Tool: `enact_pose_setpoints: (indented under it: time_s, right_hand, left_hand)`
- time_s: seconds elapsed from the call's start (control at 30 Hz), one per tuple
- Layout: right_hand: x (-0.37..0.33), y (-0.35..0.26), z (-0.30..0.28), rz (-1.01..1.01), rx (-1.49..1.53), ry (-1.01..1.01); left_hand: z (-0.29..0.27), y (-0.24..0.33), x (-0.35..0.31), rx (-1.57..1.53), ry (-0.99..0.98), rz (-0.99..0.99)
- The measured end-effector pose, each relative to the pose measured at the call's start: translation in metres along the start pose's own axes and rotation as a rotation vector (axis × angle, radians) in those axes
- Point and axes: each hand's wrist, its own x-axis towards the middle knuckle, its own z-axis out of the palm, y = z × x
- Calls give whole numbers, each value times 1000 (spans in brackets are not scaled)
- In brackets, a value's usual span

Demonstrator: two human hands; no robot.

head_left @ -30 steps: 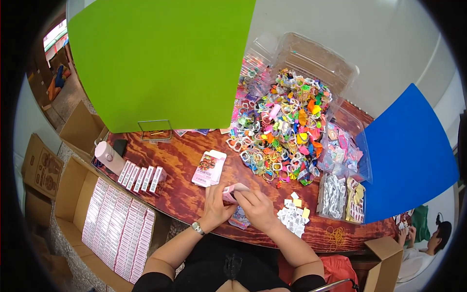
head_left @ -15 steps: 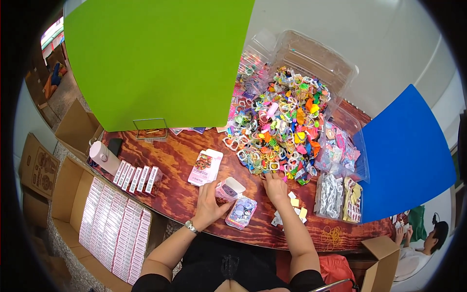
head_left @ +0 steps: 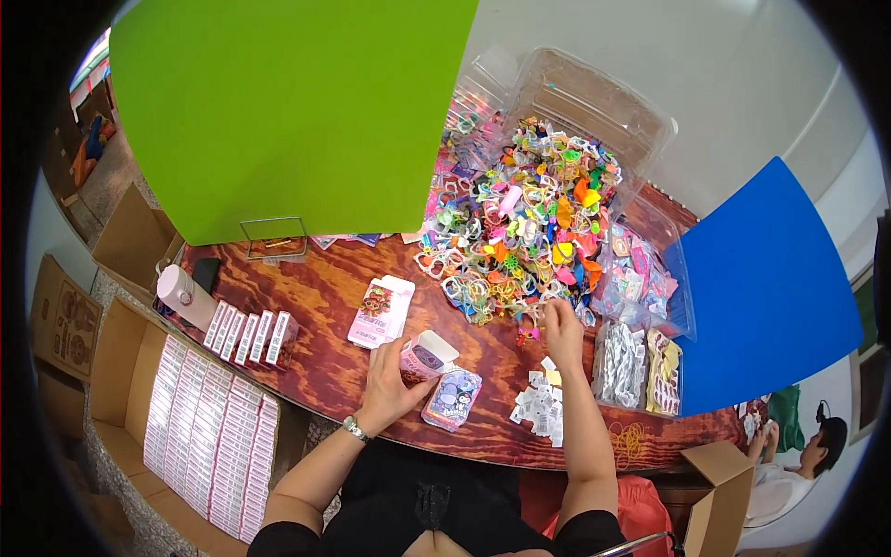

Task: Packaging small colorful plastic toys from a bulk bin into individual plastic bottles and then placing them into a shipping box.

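My left hand is wrapped round a small pink carton with its top flap open, upright on the table. Beside it lies a stack of purple picture cards. My right hand is at the near edge of a big heap of colourful plastic trinkets; its fingers are bent together, and what they hold, if anything, is hidden. A pink trinket lies to its left, apart from the heap. Nearer me, small white paper squares are spread beside my right forearm.
Flat pink cartons lie left of the heap. Filled cartons stand in a row by a pink bottle; more fill a cardboard box. Clear bins with packets, rubber bands and a blue panel are right. Another person sits far right.
My right hand has shifted right along the heap's front edge, baring more white squares. A pink trinket now shows on the table. My left hand still holds the carton; the view has shifted slightly.
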Motion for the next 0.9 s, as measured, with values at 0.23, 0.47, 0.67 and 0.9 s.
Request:
enact_pose_setpoints:
  time_s: [0.23, 0.47, 0.67, 0.9]
  right_hand:
    - [17, -5, -12, 79, 377, 9]
    - [20, -16, -8, 81, 365, -168]
    - [7, 6, -2, 198, 507, -201]
    - [-5, 29, 6, 277, 477, -170]
  left_hand:
    - [3, 4, -1, -20, -3, 23]
    - [3, 4, -1, -15, -53, -17]
    - [0, 4, 0, -17, -39, -26]
    - [1, 3, -2, -44, -52, -21]
